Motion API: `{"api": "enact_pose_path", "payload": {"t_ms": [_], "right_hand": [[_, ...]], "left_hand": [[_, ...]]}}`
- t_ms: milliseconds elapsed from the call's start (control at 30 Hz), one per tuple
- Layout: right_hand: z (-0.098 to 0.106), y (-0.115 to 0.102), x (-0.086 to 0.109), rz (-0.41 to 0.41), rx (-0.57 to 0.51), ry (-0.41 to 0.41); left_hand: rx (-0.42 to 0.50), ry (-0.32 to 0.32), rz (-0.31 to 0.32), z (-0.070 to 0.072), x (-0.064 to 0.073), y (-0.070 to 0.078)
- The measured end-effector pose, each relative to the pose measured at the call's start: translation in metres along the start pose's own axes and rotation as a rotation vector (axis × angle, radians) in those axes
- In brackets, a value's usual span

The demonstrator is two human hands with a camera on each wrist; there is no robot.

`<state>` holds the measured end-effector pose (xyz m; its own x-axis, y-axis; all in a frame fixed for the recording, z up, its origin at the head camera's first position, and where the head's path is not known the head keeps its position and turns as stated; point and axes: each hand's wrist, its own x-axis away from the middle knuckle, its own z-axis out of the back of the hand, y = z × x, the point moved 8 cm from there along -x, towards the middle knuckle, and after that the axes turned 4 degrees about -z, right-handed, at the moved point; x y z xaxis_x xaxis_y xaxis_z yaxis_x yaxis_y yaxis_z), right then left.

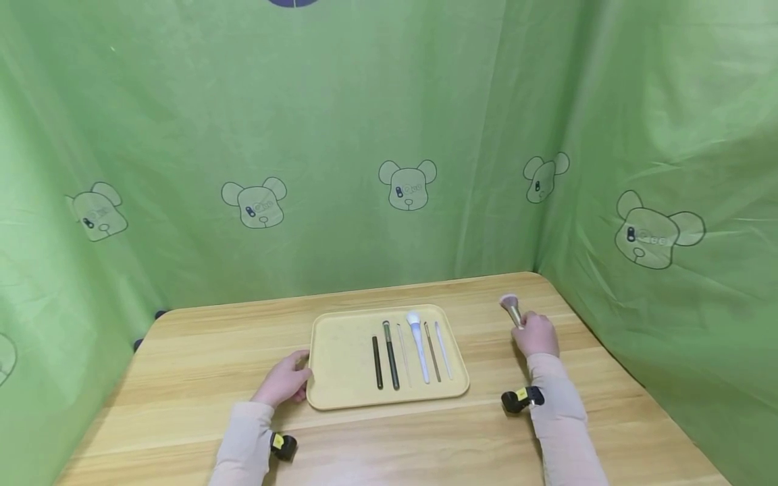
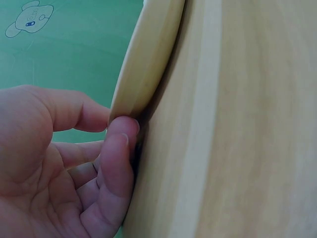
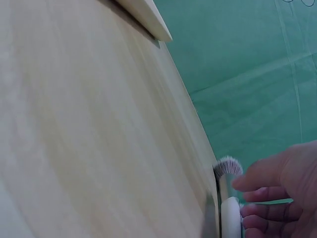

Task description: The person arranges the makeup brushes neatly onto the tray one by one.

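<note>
My left hand (image 1: pixel 286 378) grips the left rim of the pale yellow tray (image 1: pixel 340 395). In the left wrist view its thumb lies on the tray's edge and its fingertips curl under the rim. On the tray's right half several slim makeup brushes lie side by side, among them a black-handled brush (image 1: pixel 392 364) and a pale blue brush with white bristles (image 1: pixel 419 344). To the right of the tray, my right hand (image 1: pixel 537 334) holds a makeup brush (image 1: pixel 512 308) with fluffy bristles pointing away from me. In the right wrist view the thumb is at its metallic ferrule (image 3: pixel 228 187).
The wooden table (image 1: pixel 413 445) runs out to a green curtain (image 1: pixel 340 250) printed with bear heads, which hangs behind it and along both sides. Each sleeve carries a black wrist camera, such as the one on the right (image 1: pixel 515 403).
</note>
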<state>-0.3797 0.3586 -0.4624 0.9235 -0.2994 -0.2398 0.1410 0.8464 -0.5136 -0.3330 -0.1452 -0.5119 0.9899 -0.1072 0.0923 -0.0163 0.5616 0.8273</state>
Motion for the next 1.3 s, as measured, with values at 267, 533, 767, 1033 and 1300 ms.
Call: {"api": "enact_pose_path", "payload": {"t_ms": [267, 533, 767, 1033, 1300], "right_hand": [[-0.0032, 0.0098, -0.0003, -0.041, 0.031, -0.031], [-0.0026, 0.0083, 0.0009, -0.05, 0.057, -0.036], [-0.0057, 0.0088, -0.0009, -0.053, 0.095, -0.064], [-0.0095, 0.0106, -0.0021, -0.062, 0.106, -0.085], [-0.0091, 0.0085, -0.0015, -0.088, 0.085, -0.102]], "left_hand": [[-0.001, 0.001, 0.003, 0.0009, 0.0024, 0.0021], [-0.004, -0.001, 0.001, 0.0008, 0.001, 0.002], [0.002, -0.006, 0.003, 0.002, 0.0018, 0.0026], [0.005, -0.004, 0.006, 0.0009, 0.0011, 0.0014], [0.0, -0.001, -0.007, 0.002, -0.0007, -0.0005]]}}
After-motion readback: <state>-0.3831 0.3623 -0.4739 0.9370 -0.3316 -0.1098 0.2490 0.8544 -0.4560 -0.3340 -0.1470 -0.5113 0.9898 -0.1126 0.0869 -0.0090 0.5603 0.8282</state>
